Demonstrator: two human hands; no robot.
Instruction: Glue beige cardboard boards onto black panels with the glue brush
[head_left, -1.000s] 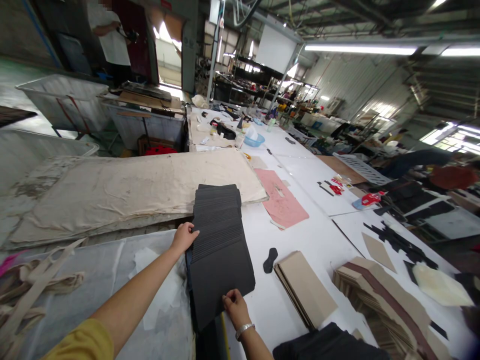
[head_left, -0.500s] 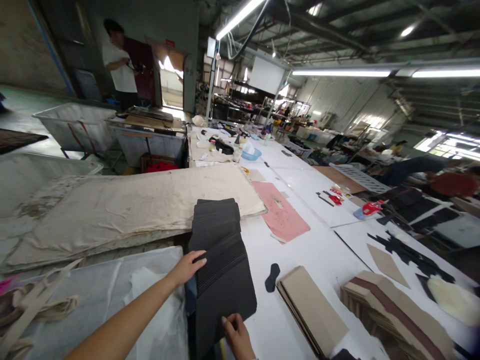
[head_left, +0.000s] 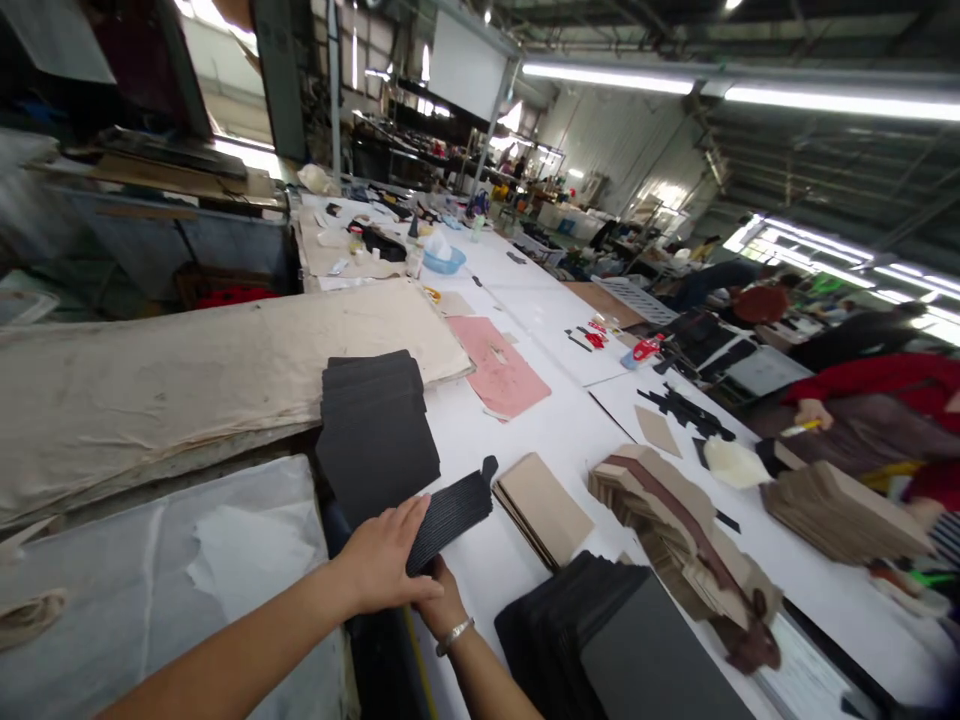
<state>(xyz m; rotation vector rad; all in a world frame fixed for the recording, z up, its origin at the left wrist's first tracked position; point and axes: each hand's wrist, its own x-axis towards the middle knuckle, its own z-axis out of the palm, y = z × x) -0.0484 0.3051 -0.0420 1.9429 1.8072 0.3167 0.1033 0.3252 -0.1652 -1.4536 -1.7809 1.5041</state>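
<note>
A bundle of thin dark sheets (head_left: 456,512) is between my hands, turned so that its layered edges show. My left hand (head_left: 386,560) grips its near left side, fingers pressed along it. Below the bundle is my right hand (head_left: 442,600), with a bracelet on its wrist; it holds the lower end, and its fingers are partly hidden. Just beyond my hands lies a fanned pile of the same dark sheets (head_left: 379,430) at the left edge of the white table (head_left: 555,420). A small black cut piece (head_left: 490,468) shows past the bundle's far end.
To the right stand a tan stack (head_left: 547,505), a large dark stack (head_left: 660,650) and tan layered pieces (head_left: 675,520) with a maroon strip. Farther off are a pink sheet (head_left: 501,365) and blue basin (head_left: 444,260). A co-worker's hand (head_left: 814,412) is at the right.
My hands have gathered the nearer sheets off the fanned pile and turned them edge-up to its right. My view has swung right, bringing the large dark stack and a red-sleeved co-worker into sight.
</note>
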